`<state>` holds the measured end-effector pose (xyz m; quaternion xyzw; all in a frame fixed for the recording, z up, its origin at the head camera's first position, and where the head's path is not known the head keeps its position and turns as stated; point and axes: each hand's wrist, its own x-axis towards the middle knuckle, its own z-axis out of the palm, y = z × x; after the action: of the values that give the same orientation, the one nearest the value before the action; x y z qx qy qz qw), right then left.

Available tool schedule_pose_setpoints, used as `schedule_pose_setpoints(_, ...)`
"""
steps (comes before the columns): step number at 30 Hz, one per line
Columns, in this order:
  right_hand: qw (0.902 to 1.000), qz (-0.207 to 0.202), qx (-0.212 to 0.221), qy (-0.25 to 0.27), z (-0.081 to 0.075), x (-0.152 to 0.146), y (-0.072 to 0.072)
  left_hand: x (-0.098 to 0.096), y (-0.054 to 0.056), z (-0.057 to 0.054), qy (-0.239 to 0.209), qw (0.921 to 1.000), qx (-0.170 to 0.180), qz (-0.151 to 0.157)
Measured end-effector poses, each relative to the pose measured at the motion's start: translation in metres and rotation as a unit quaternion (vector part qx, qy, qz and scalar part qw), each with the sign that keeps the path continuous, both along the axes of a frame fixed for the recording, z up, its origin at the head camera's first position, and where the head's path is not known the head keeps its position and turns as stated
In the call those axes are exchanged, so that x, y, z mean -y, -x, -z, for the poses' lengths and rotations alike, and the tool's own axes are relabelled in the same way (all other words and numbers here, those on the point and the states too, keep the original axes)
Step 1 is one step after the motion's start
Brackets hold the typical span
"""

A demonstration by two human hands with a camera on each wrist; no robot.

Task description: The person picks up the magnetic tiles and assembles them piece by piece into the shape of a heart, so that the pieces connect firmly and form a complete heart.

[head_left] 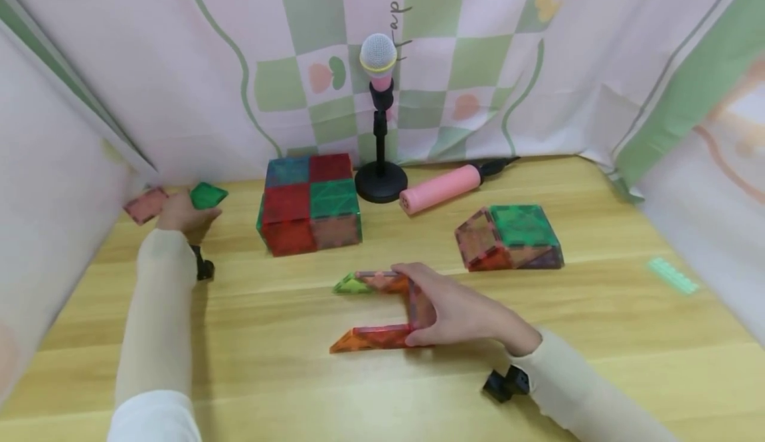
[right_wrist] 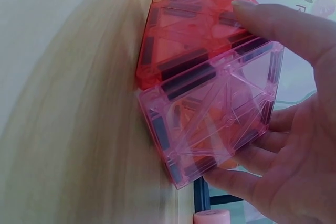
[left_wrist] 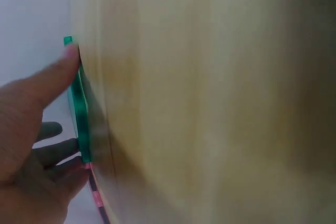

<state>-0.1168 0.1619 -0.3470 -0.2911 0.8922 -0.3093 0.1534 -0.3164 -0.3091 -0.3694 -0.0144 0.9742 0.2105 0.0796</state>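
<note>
At the far left of the table, my left hand point(head_left: 182, 213) pinches a green magnetic tile point(head_left: 208, 195) by its edges. The left wrist view shows the thumb at one end of this green tile point(left_wrist: 80, 108) and fingertips at the other. A pink magnetic tile point(head_left: 145, 206) lies against those fingers. My right hand point(head_left: 451, 306) grips a U-shaped set of magnetic tiles standing on edge, thumb on the near red tile point(head_left: 382, 337) and fingers at the far arm. A clear pink tile point(right_wrist: 220, 114) joins the two arms. A light-green piece point(head_left: 352, 284) ends the far arm.
Behind stands a box of red, green and blue tiles point(head_left: 287, 203). A toy microphone on a stand point(head_left: 380, 143) and a pink cylinder point(head_left: 442, 190) are near the curtain point(head_left: 323, 17). To the right sit a sloped tile block point(head_left: 508, 237) and a mint strip point(head_left: 673, 275).
</note>
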Motion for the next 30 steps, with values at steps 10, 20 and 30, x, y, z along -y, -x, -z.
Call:
schedule_pose_setpoints(10,0.9999,-0.005,-0.011,0.002,0.000,0.000,-0.002,-0.006,-0.020,-0.006,0.060,0.9978,-0.007,0.026)
schedule_pose_setpoints(20,0.9998,-0.004,-0.014,0.014,0.001,-0.002,0.007,-0.024,-0.073,-0.037,0.029,0.9924,-0.100,0.065)
schedule_pose_setpoints(30,0.9998,-0.009,0.007,0.017,0.002,-0.004,0.008,-0.085,-0.150,-0.068,-0.020,0.9753,-0.161,0.150)
